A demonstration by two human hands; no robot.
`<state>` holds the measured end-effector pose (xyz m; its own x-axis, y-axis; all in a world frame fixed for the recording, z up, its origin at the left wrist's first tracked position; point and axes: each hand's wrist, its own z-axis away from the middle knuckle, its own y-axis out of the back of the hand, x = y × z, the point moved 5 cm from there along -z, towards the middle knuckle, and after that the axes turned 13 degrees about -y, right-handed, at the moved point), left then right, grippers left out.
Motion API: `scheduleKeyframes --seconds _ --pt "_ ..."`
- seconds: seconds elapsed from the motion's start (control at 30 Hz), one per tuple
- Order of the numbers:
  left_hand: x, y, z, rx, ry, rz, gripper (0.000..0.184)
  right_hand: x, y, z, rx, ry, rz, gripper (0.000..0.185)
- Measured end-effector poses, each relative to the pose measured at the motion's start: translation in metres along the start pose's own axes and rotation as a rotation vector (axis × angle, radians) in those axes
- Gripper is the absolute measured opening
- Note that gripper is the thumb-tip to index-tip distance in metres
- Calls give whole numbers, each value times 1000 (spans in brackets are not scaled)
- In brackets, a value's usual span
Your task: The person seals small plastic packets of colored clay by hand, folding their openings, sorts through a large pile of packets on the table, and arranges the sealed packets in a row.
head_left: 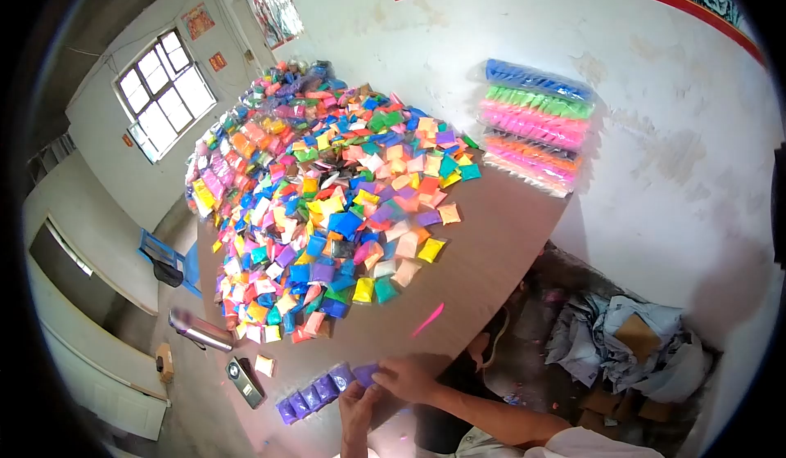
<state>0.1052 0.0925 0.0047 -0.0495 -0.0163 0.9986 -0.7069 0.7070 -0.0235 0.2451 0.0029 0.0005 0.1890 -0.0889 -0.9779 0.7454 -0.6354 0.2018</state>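
1. The right hand (405, 379) pinched a purple packet (366, 374) in its fingers.
2. The left hand (355, 407) was just beside it, its grip hard to tell.
3. The packet ended a purple row (312, 397) by the desk's (483, 245) edge.

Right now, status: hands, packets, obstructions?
Left hand, right hand: both at one end of purple packet row. Multicoloured pile beyond, clear of hands. Nothing visibly blocking.
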Motion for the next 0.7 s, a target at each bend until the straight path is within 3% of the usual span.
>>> scheduleKeyframes --seconds 0.27,0.33,0.4,0.53,0.7 --pt "15 -10 3 -30 60 -75 22 12 0 -1 -39 -69 -44 26" --pt "27 -20 5 17 26 -46 12 7 4 1 -44 -92 -71 26" --pt "28 -21 5 15 12 -35 12 3 3 1 -133 -119 -78 27" --pt "20 -13 2 4 -33 -72 14 10 -2 -1 -97 -60 -186 27" --pt "22 -18 2 -14 -12 -49 18 23 -7 -4 -163 -195 -253 25"
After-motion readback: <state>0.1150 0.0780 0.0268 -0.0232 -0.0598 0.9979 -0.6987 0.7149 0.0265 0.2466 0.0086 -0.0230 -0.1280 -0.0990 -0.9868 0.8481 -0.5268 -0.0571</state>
